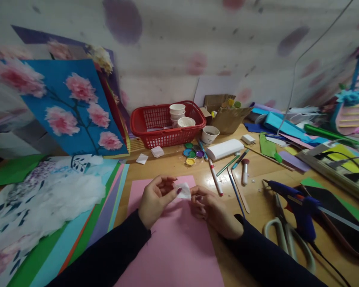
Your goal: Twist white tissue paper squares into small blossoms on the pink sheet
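A small white piece of tissue paper (184, 191) is stretched between my two hands, over a pink sheet of paper (173, 247) on the table. My left hand (158, 197) pinches its left side between thumb and fingers. At its right edge, my right hand (209, 207) closes its thumb and fingertips on it, the other fingers curled in. Beyond the pink sheet lie a small white paper square (142, 158) and a small stack of tissue squares (157, 151).
Behind are a red basket (167, 137) with paper cups and several paint pots (190, 162). A marker (215, 178), brushes, scissors (287, 235) and a blue glue gun (302, 207) lie right. Coloured sheets, cotton (80, 191) and a blue flower picture (74, 107) occupy the left.
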Available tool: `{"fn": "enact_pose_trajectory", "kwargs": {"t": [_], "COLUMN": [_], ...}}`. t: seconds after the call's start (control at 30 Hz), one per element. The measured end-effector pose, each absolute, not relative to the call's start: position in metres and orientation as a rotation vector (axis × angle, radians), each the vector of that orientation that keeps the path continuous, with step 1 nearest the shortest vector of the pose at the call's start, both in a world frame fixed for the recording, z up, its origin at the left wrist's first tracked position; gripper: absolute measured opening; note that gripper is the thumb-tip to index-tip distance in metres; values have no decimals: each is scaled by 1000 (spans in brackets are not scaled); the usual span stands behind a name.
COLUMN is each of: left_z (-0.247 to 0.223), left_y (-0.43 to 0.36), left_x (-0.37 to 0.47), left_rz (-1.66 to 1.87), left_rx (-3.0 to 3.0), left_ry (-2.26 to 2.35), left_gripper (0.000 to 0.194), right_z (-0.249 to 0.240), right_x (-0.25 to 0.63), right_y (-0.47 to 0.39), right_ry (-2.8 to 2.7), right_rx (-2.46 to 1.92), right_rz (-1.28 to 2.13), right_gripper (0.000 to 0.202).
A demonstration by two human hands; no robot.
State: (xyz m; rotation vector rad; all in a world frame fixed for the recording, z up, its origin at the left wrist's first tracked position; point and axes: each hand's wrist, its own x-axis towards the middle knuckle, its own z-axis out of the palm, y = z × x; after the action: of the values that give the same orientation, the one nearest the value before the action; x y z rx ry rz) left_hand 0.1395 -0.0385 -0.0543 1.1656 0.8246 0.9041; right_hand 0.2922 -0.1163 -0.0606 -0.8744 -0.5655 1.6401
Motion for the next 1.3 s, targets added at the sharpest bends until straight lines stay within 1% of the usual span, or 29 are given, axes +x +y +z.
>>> {"fn": "enact_pose_trajectory", "kwargs": {"t": [0.23,0.53,0.63,0.77,0.9,1.07,1.17,1.3], "left_z": [-46,-47,-49,-46,-43,-44,-45,-46], "left_y": [-43,-46,-45,-46,-49,-53,-54,-54], "left_x": [139,138,136,135,135,136,136,136], "left_rz": [775,633,637,786,789,760,764,772], "left_rx": [1190,1139,1216,1436,1522,1651,1682,1637], "left_ry": [768,765,780,752,715,664,665,691], "left_gripper": [37,36,31,24,22,16,17,20], "right_z": [-57,-50,-45,-39,-39,-45,-45,-45], "right_x": [293,293,293,292,291,288,288,290], "right_y": [-119,-120,-122,-126,-130,-130,-131,-130], "right_ry": [-765,-847,-912,-1106,-1243,-1296,-1345,-1337], "right_rx": [-1086,-1233,-1295,-1397,-1414,-1408,-1426,-1448], "right_rz": [1519,1381,1207,962,966,940,935,972], "right_gripper": [28,31,30,26,22,18,12,17]}}
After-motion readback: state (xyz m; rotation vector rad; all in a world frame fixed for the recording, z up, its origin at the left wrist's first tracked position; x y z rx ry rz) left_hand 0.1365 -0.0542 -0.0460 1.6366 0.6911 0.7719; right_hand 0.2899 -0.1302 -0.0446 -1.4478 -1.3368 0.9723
